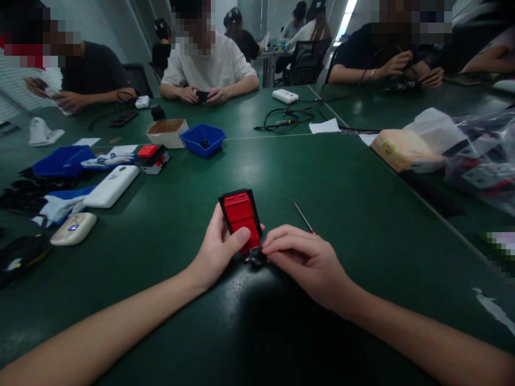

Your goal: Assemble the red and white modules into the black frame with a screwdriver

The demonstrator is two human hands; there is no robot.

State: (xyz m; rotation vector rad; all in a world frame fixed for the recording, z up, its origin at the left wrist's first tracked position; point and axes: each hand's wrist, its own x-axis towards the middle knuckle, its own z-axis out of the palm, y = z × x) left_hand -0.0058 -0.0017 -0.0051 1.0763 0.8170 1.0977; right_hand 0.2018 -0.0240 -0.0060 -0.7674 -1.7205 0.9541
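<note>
My left hand (221, 241) is closed around a red-and-black plastic housing (240, 212), its thumb pressing on the red face. The housing is tilted upright just above the table. At its lower end sits a small black part (255, 256), whose details are blurred. My right hand (308, 262) is closed, its thumb and fingertips pinched at the right side of that black part. Beyond the right hand, a thin metal rod with a reddish end (303, 217), like a screwdriver, lies on the table, partly hidden by the fingers.
On the green table (257, 171), a blue bin (203, 140), a cardboard box (167, 133) and another red-and-black unit (152, 158) stand ahead left. White devices (112, 186) and gloves lie left. Cables (285, 115) lie across; plastic bags (483, 155) are right. Several people sit opposite.
</note>
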